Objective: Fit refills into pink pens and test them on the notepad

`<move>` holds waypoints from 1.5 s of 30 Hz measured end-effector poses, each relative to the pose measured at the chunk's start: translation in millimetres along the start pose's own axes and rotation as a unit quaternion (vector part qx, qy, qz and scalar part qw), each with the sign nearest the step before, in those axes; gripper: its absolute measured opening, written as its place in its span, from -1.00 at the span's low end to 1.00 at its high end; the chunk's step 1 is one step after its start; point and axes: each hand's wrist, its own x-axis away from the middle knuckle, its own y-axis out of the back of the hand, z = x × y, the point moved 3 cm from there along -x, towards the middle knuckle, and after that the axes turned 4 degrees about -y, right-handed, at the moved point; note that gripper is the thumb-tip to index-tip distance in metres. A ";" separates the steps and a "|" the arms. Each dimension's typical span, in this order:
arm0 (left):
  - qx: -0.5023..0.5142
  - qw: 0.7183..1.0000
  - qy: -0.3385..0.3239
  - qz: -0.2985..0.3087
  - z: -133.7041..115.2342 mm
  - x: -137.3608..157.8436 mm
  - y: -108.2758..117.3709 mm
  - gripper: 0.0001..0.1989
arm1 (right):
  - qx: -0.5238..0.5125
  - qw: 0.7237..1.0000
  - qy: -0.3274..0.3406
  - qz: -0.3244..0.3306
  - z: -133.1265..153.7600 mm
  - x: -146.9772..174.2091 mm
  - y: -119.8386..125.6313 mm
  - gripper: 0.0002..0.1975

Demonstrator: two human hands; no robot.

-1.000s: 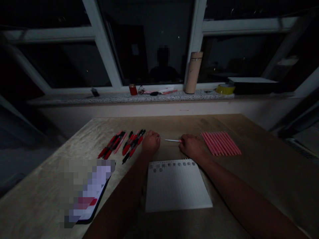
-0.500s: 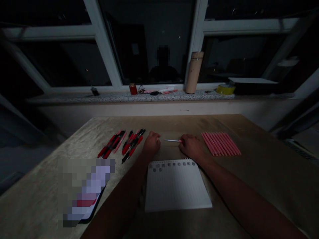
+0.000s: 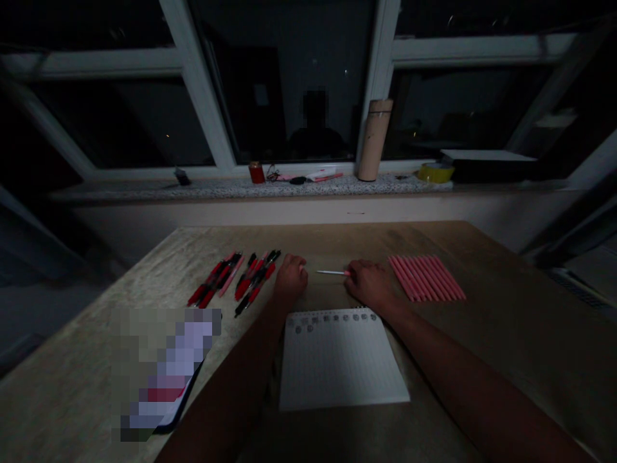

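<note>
My right hand (image 3: 370, 281) rests on the table beyond the notebook, its fingers closed on a pen refill (image 3: 331, 272). The refill's thin pale shaft points left, and a pink part shows at my fingertips. Across from it, my left hand (image 3: 291, 276) is curled closed, with a small pinkish bit at the fingers that I cannot make out. A gap separates the left hand from the refill's tip. Below both hands lies an open spiral notebook (image 3: 342, 366), lined, with small dark round marks along its top. Pink pens (image 3: 427, 278) lie in a neat row right of my right hand.
Red and black pens (image 3: 258, 280) lie left of my left hand, with another bunch (image 3: 214, 280) beside them. A blurred-out phone (image 3: 178, 373) lies at the front left. On the windowsill stand a tan flask (image 3: 376, 141), a red jar (image 3: 256, 172) and yellow tape (image 3: 435, 172).
My left hand has drawn slightly left, away from the refill, and its fingers look more curled. The refill has shifted very slightly left; my right hand has stayed nearly still.
</note>
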 end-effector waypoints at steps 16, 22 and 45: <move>0.012 1.000 -0.011 -0.012 -1.3 0.4 2.8 -0.83 | 0.001 1.000 0.000 0.004 0.2 0.7 0.8 -0.79; 0.023 0.997 -0.068 -0.003 -7.5 4.1 4.6 -0.81 | -0.002 1.000 0.015 -0.007 0.4 -0.4 -1.0 -0.80; 0.009 0.999 -0.047 -0.003 13.4 -3.6 15.0 -0.78 | -0.007 0.999 -0.037 -0.014 -3.9 0.5 -1.0 -0.76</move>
